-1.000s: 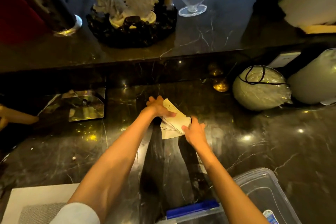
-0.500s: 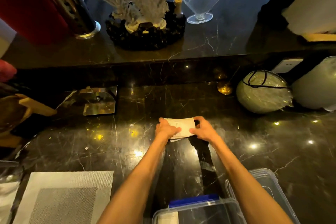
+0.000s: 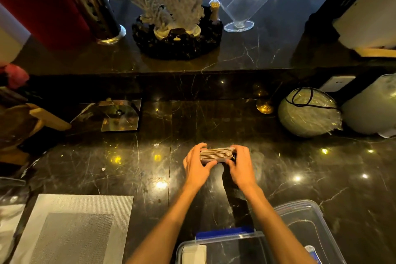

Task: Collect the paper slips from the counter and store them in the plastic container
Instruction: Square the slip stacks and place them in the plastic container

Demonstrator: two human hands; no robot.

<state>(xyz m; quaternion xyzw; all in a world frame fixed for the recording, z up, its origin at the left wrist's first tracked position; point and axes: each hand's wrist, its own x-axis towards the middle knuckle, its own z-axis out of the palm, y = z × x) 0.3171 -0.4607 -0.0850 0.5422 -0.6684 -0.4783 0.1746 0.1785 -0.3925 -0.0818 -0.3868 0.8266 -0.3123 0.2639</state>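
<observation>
A squared-up stack of pale paper slips [image 3: 216,153] stands on edge on the dark marble counter [image 3: 132,169], held from both ends. My left hand [image 3: 196,167] grips its left end and my right hand [image 3: 239,165] grips its right end. A clear plastic container [image 3: 227,246] with a blue clip sits at the bottom edge, close to me, with a white slip [image 3: 194,254] inside its left corner. Its clear lid [image 3: 308,221] lies beside it on the right.
A grey placemat [image 3: 75,227] lies at the bottom left. A shiny metal holder [image 3: 120,117] sits behind on the left, a wrapped round bowl [image 3: 308,111] on the right. On the raised ledge stand a dried plant basket [image 3: 177,36], a steel cylinder [image 3: 100,13] and a clear stand [image 3: 240,17].
The fanned slips have been gathered into a neat stack and turned on edge. Both hands moved from the sides to grip its ends, nearer the container.
</observation>
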